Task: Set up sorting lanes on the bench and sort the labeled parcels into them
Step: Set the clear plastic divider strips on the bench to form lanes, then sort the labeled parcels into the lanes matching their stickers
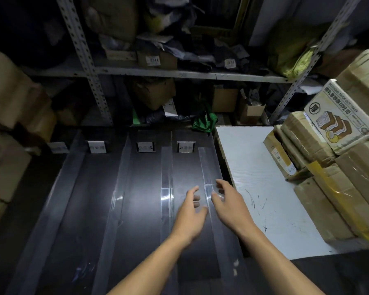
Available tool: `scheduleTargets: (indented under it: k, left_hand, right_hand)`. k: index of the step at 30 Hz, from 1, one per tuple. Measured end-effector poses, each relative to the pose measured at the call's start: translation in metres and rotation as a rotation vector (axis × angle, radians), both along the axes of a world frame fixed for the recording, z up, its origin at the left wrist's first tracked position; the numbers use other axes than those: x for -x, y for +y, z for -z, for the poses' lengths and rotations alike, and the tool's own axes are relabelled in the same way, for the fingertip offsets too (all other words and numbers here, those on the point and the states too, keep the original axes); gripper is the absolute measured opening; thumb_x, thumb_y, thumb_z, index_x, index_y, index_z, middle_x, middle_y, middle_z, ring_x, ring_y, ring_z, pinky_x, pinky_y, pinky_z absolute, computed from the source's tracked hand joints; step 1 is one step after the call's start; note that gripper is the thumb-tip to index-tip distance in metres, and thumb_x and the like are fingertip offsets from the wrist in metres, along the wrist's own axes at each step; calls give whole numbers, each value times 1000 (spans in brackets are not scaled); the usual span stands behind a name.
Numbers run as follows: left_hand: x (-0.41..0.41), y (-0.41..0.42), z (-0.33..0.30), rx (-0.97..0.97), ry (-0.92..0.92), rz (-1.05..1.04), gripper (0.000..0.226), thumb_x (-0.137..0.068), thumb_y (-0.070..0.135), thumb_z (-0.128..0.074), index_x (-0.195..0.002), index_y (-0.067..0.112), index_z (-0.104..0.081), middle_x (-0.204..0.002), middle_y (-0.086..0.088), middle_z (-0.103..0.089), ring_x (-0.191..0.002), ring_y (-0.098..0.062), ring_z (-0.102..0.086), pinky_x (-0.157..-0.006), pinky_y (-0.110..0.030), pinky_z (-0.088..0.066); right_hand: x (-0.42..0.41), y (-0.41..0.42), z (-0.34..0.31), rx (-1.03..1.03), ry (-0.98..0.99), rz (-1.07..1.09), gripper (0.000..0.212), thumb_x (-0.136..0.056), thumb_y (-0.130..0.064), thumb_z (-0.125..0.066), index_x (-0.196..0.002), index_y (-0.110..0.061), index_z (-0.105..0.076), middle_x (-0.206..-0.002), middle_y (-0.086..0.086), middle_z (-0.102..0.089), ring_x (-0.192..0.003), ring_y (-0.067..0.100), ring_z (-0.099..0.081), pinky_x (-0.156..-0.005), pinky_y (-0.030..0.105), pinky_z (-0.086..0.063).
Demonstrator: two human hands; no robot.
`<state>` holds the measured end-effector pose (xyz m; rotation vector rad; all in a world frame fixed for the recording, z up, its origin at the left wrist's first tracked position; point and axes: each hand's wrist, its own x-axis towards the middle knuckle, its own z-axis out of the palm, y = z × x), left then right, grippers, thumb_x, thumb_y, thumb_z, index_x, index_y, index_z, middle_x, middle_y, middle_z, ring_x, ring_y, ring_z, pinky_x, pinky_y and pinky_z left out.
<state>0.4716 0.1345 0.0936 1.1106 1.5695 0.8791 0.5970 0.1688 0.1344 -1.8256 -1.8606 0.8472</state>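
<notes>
Both hands hover over the rightmost divider (208, 188): left hand (192, 211) with fingers loosely spread, right hand (226, 201) with fingers curled around the strip; contact is blurred.

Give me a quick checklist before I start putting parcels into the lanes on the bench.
1. Clear divider strips laid along the dark bench: ok, several in place.
2. Rightmost strip settled: cannot tell, both hands at it.
3. Lane labels standing at the far end: ok; text too blurred to read.
4. Left hand free: ok, holds nothing.
5. Right hand free: ok, fingers relaxed.
6. Parcels stacked on the white board: ok.
</notes>
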Motion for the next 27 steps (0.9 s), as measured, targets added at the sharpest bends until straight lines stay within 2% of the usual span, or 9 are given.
scheduleTargets:
  k: [3,5,8,11,15,20,24,27]
  left_hand:
    - [43,1,-26,-72,62,-81,50,-93,29,-59,-137,41,-40,-121,14,-53,-111,-5,-53,-90,-23,-43]
    - [73,-3,-38,-121,126,-117,45,-93,32,-58,-135,41,-43,-121,17,-54,-113,-2,-52,-92,-21,-41]
    - [118,-13,-52,-177,194,-192,39,-93,35,-58,-129,45,-46,-119,23,-54,-112,6,-49,-86,-10,-36]
    - [163,-26,-62,-215,236,-289,38,-92,35,-60,-126,47,-48,-117,23,-55,-109,12,-48,-87,-12,-36]
    - [223,-46,-75,-233,254,-398,35,-92,37,-59,-121,52,-48,-113,26,-54,-108,14,-47,-82,-9,-35]
    - [311,-65,-98,-291,232,-530,31,-92,29,-62,-120,41,-54,-110,20,-57,-103,8,-52,-76,-5,-37]
    - [394,-77,-121,-380,204,-617,30,-92,21,-62,-118,34,-56,-107,16,-58,-101,4,-55,-82,-15,-42]
    - [461,-82,-137,-442,167,-661,30,-92,15,-62,-119,28,-57,-109,12,-59,-100,4,-56,-84,-14,-43]
  right_hand:
    - [38,2,-21,-57,37,-79,48,-98,-29,-53,-145,-19,-44,-143,-4,-54,-126,10,-51,-101,24,-38]
    - [65,2,-34,-76,72,-128,48,-98,-28,-54,-145,-19,-44,-141,-4,-54,-125,9,-52,-100,23,-38]
    - [105,2,-48,-92,127,-206,47,-99,-28,-53,-144,-21,-45,-140,-8,-55,-118,3,-51,-95,19,-35]
    - [146,0,-58,-110,160,-277,46,-98,-30,-53,-143,-24,-45,-136,-11,-56,-111,-2,-49,-93,18,-35]
    - [203,-5,-65,-109,191,-365,43,-98,-30,-54,-141,-23,-48,-134,-8,-59,-113,2,-52,-96,21,-39]
    - [289,-16,-77,-123,223,-439,42,-99,-31,-55,-140,-25,-49,-128,-10,-60,-108,-1,-53,-94,18,-39]
    - [367,-28,-89,-126,244,-484,38,-98,-29,-56,-136,-26,-52,-124,-11,-63,-105,-3,-55,-88,9,-39]
    - [426,-30,-98,-122,268,-503,37,-98,-29,-57,-135,-27,-54,-120,-11,-65,-105,-4,-58,-86,8,-41]
